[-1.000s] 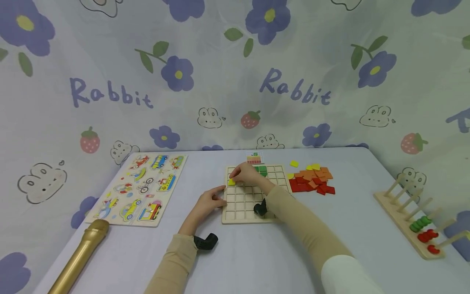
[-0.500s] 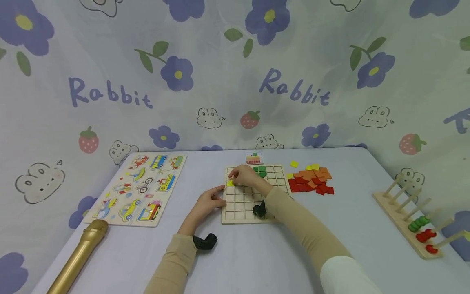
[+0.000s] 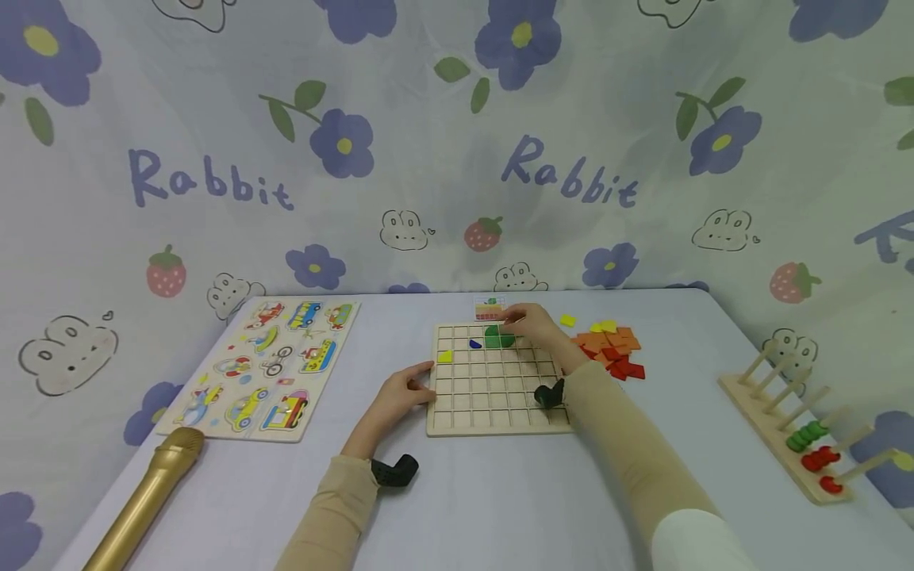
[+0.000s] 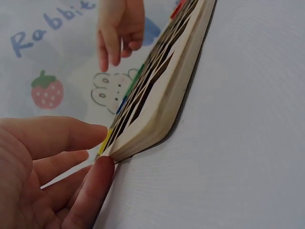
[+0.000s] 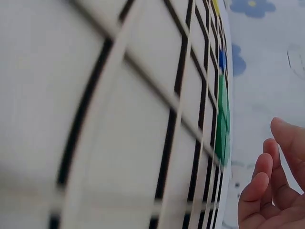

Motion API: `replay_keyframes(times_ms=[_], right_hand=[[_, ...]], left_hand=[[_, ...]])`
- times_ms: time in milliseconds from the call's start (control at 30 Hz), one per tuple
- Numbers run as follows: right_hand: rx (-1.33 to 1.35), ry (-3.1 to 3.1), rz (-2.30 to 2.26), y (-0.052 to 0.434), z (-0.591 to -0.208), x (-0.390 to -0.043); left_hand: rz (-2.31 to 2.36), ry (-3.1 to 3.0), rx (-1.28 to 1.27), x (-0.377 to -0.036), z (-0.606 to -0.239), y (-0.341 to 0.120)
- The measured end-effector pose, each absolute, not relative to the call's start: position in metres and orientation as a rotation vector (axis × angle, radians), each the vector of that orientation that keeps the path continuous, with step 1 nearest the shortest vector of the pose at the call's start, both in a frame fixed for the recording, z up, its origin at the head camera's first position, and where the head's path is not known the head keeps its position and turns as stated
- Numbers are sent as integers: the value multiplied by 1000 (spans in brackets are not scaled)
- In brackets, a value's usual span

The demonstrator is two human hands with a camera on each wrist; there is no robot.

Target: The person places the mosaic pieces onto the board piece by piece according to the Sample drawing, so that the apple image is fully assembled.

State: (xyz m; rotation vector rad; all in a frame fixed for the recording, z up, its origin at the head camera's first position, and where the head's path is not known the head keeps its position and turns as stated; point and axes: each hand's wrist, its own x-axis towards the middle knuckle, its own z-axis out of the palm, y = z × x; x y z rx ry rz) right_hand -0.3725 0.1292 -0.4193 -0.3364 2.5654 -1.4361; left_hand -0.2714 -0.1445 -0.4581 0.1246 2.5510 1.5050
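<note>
A wooden grid board lies in the middle of the table. In its cells sit a yellow tile at the left, a small blue tile and green tiles near the far edge. My left hand rests against the board's left edge, thumb and fingers touching it. My right hand hovers over the board's far right part with relaxed fingers holding nothing. A pile of red, orange and yellow tiles lies just right of the board.
A small pattern card lies beyond the board. A vehicle puzzle board lies at the left, a gold microphone at the front left. A wooden peg rack with green and red rings stands at the right.
My right hand let go of the yellow tile in the board's left column and moved right toward the tile pile. The left hand stayed at the board's edge.
</note>
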Motion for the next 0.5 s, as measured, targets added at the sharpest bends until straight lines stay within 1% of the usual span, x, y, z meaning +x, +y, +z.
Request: replay_keyframes(times_ms=[300,500], right_hand=[[-123,2540,-1544,184,-417,-375],[109,2514,-1607,212,-424,-378]], left_hand=[[1489,2551,67,-273,-458,-144],[1491,2551,76,-272,-459,-142]])
